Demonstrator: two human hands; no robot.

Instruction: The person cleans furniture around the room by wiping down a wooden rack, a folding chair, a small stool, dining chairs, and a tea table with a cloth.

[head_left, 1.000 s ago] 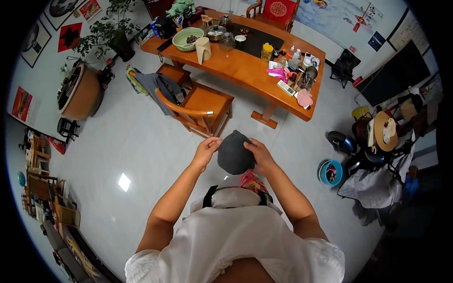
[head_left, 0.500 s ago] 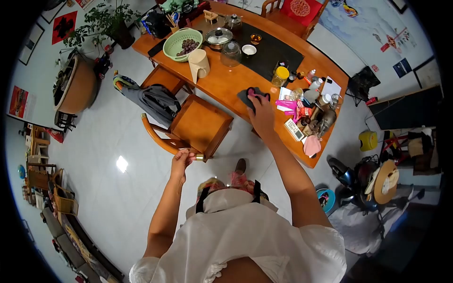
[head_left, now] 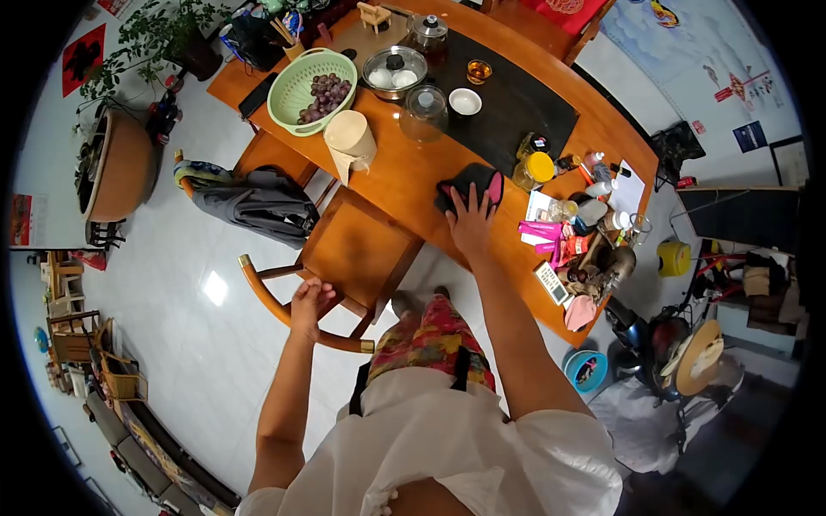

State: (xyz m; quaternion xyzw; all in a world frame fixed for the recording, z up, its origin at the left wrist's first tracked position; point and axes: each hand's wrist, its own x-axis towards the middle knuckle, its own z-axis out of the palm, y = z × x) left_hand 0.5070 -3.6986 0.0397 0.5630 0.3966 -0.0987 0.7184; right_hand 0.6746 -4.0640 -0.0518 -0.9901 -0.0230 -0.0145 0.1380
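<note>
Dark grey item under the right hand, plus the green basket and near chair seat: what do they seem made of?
Dark grey item: probably soft fabric, matte and rumpled, pink showing beside the right hand.
Green basket: likely moulded plastic, evenly coloured with a pierced wall.
Chair seat: apparently varnished wood, from its orange-brown sheen.

The right hand (head_left: 471, 227) rests with fingers spread on a dark cloth (head_left: 465, 175) with a pink patch, on the bench (head_left: 400, 193) near a yellow-lidded jar (head_left: 539, 167). The left hand (head_left: 310, 304), loosely curled, is near a chair (head_left: 357, 245). Grapes (head_left: 328, 96) fill part of a green basket (head_left: 280, 101).
</note>
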